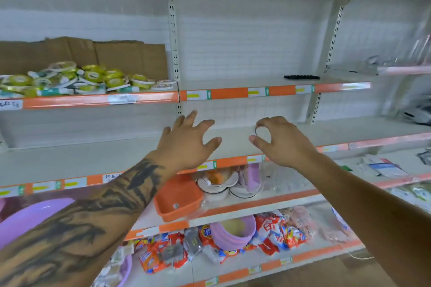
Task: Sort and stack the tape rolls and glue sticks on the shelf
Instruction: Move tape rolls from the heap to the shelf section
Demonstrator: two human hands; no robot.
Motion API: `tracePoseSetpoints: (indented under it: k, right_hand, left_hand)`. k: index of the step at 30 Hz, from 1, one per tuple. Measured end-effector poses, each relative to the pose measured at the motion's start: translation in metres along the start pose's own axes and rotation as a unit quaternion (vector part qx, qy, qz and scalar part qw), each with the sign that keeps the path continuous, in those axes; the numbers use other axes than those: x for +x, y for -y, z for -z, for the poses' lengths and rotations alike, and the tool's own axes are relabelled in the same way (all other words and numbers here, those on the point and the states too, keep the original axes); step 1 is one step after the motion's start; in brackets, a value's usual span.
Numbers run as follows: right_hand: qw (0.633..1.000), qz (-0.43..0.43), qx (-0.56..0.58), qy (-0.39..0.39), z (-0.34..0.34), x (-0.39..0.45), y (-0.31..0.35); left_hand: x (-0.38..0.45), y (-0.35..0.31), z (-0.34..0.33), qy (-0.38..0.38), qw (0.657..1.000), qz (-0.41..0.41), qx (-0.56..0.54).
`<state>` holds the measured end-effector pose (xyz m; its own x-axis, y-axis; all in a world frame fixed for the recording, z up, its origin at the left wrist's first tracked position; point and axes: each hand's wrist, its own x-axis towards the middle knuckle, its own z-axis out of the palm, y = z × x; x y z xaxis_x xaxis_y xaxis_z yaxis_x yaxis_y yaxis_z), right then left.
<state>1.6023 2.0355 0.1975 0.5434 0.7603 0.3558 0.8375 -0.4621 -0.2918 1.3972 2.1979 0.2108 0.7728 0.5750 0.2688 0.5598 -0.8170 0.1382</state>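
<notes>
The right hand [277,140] curls its thumb and fingers round a small, thin ring, most likely a tape roll [262,134], pinched by its edge above the bare shelf [116,158] in front of the person. The left hand [189,140] hovers just beside it, fingers spread wide and holding nothing.

The rest of the stock, a loose heap of tape rolls and glue sticks [77,81], lies up and well to the left of both hands, on the next shelf up in front of a cardboard sheet [81,53].

The step in hand looks like setting this roll down as the start of a stack. To do it well, the right hand should lower the roll flat onto the shelf board, not on its edge, so it cannot wheel away. It is best placed back from the orange front strip [231,161], leaving room for further rolls on top and glue sticks alongside. The free left hand can steady the roll as the pinch lets go. The roll is thin and partly hidden by the fingers, so its exact kind is hard to tell.
</notes>
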Motion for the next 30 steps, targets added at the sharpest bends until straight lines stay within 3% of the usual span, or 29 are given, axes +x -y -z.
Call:
tracePoseSetpoints:
  k: [9,13,22,30]
  right_hand:
    - [0.998,0.006,-0.047,-0.037,-0.007,0.156,-0.009]
    - [0.997,0.005,-0.051,-0.056,-0.006,0.201,-0.025]
    - [0.997,-0.003,-0.049,-0.059,-0.002,0.310,-0.101]
    - [0.998,0.024,-0.057,0.005,0.007,0.410,-0.204]
  left_hand:
    - [0.178,0.042,0.003,-0.041,0.998,-0.054,0.008]
    - [0.244,0.039,0.009,-0.020,0.998,-0.055,-0.016]
    - [0.349,0.004,-0.015,0.053,0.996,-0.069,0.024]
    - [0.455,-0.072,-0.047,0.084,0.996,-0.024,0.028]
